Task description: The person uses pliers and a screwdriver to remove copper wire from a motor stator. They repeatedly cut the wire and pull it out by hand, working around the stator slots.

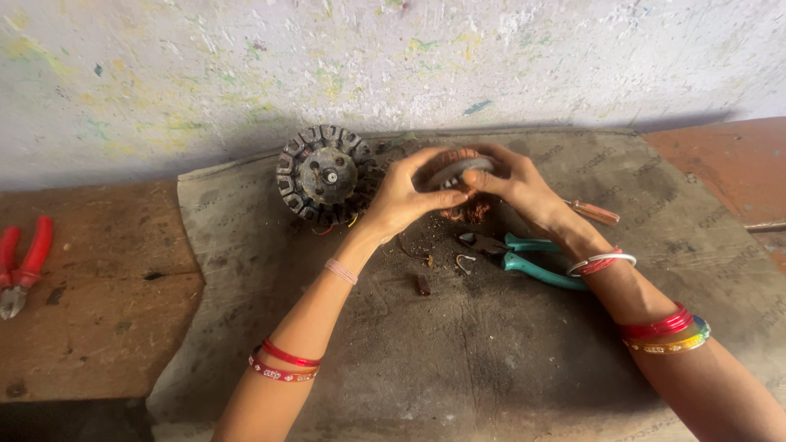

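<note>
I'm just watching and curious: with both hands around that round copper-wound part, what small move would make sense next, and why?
Probably tug the loosened copper wire free of the wound part. Both the left hand and the right hand grip it just above the mat, and a reddish tangle hangs beneath it. The teal-handled pliers lie close by if the wire resists.

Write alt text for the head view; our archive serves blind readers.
Both hands, left hand and right hand, grip a round copper-wound motor part over a grey mat. A bare stator core lies beside it, teal pliers beneath, red pliers far left.
</note>
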